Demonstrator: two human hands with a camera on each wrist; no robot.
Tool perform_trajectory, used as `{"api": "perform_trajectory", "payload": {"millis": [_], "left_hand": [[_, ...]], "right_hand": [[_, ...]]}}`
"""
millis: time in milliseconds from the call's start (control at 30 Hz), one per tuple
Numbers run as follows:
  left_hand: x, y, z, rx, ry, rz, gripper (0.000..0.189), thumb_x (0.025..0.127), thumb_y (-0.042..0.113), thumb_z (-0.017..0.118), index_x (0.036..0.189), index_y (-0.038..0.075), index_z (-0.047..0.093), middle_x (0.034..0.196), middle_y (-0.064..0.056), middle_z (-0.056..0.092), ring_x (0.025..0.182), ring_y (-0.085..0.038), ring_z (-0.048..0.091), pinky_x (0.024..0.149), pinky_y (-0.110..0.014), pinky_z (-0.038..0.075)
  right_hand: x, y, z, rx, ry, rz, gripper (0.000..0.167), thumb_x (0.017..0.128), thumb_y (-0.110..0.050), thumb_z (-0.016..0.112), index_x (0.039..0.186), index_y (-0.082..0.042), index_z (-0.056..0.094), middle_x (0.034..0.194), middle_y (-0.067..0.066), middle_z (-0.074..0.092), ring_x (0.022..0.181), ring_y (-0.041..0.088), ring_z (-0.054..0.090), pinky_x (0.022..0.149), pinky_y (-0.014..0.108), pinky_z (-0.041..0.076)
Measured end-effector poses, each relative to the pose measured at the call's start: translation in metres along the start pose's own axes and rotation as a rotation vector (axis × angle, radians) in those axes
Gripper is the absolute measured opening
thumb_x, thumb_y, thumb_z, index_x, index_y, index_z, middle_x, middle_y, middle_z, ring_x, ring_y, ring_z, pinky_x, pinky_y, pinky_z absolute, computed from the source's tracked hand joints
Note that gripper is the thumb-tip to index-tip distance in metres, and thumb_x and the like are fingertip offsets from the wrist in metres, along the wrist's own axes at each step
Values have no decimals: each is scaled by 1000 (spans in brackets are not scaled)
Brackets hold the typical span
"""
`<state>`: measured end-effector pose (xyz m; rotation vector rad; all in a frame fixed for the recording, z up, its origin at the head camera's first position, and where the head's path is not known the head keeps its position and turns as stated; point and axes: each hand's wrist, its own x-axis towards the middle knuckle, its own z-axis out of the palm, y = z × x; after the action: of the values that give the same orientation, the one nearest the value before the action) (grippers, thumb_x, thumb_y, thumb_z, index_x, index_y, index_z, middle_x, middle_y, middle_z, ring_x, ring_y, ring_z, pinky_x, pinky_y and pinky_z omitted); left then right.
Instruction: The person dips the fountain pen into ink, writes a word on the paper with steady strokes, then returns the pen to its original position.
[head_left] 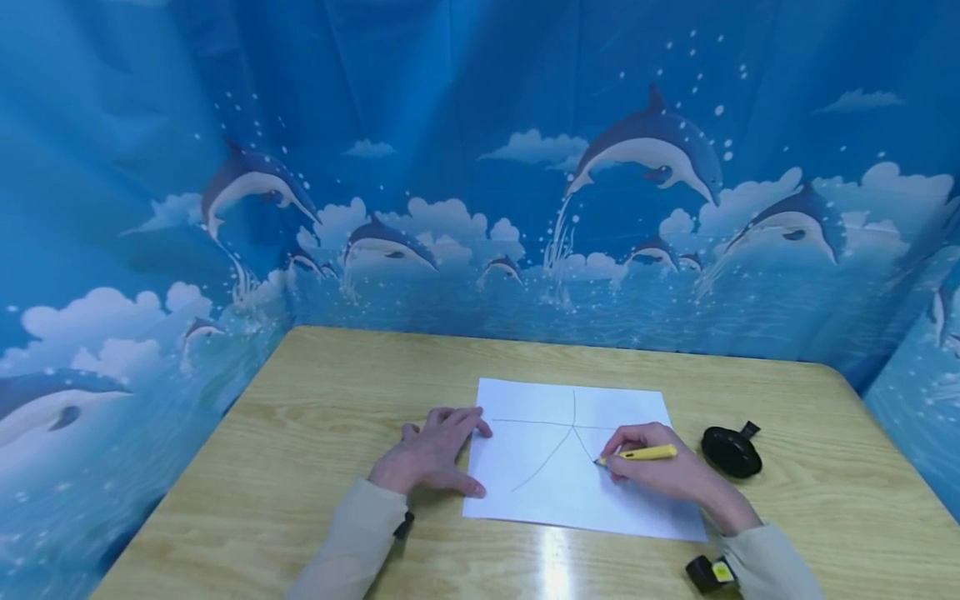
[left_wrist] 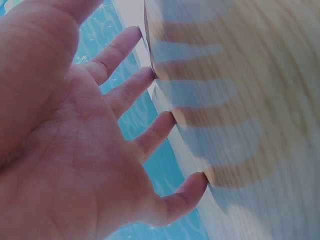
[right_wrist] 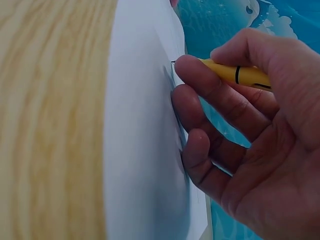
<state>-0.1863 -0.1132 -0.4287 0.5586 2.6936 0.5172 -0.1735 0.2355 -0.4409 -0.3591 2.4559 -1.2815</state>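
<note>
A white sheet of paper (head_left: 540, 500) lies on the wooden table, marked with several thin dark lines that meet near its upper middle. My right hand (head_left: 667, 467) pinches a yellow pen (head_left: 651, 453), its tip touching the paper at the end of a short slanting line. In the right wrist view the pen (right_wrist: 245, 76) sits between thumb and fingers, the other fingers bent against the sheet. My left hand (head_left: 435, 457) lies at the paper's left edge with fingers spread; in the left wrist view its fingertips (left_wrist: 165, 120) touch down on the surface, and it holds nothing.
A black oval object (head_left: 731, 452) with a small tab stands on the table (head_left: 360, 367) right of the paper. A blue curtain (head_left: 450, 167) printed with dolphins hangs behind the table and along both sides. Black straps with small devices are on both wrists.
</note>
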Motion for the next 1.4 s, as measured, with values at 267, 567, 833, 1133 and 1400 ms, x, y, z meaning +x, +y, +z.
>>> {"api": "perform_trajectory", "payload": {"millis": [267,567,833,1133,1400], "left_hand": [[-1,0,0,-8,2,-3,75,73,52,88,137,31,53,169,-1,30,154,-41,24,110,-83,24],[-1,1,-1,-11,-1,-4,74,74,51,88,136,30,54,169,-1,31,153,-41,24,110,-83,24],[-1,1,-2,-9,-6,-4,74,75,52,87,137,30,54,169,-1,30,154,-41,23,110,-83,23],[-2,0,-2,-17,-8,-3,74,75,52,87,137,30,54,169,-1,29,154,-41,23,110,-83,22],[-2,1,-2,-22,-8,0,74,74,51,87,137,29,55,169,-1,30,154,-40,24,110,-83,23]], "right_hand": [[-3,2,-1,12,-13,-6,17,93,-19,71,102,-6,72,79,3,72,68,13,63,62,21,48],[-6,4,-2,-12,-29,-9,17,92,-20,70,102,-6,72,79,2,73,68,13,64,63,21,49],[-9,5,-3,-11,-39,-34,17,92,-18,70,103,-5,72,80,4,73,66,11,61,62,20,47],[-12,6,-4,-14,-45,-47,15,92,-18,71,101,-7,72,78,1,73,66,10,61,64,20,47],[-13,7,-6,-28,-69,-27,14,93,-20,69,101,-8,73,80,3,73,68,12,63,65,20,48]]}}
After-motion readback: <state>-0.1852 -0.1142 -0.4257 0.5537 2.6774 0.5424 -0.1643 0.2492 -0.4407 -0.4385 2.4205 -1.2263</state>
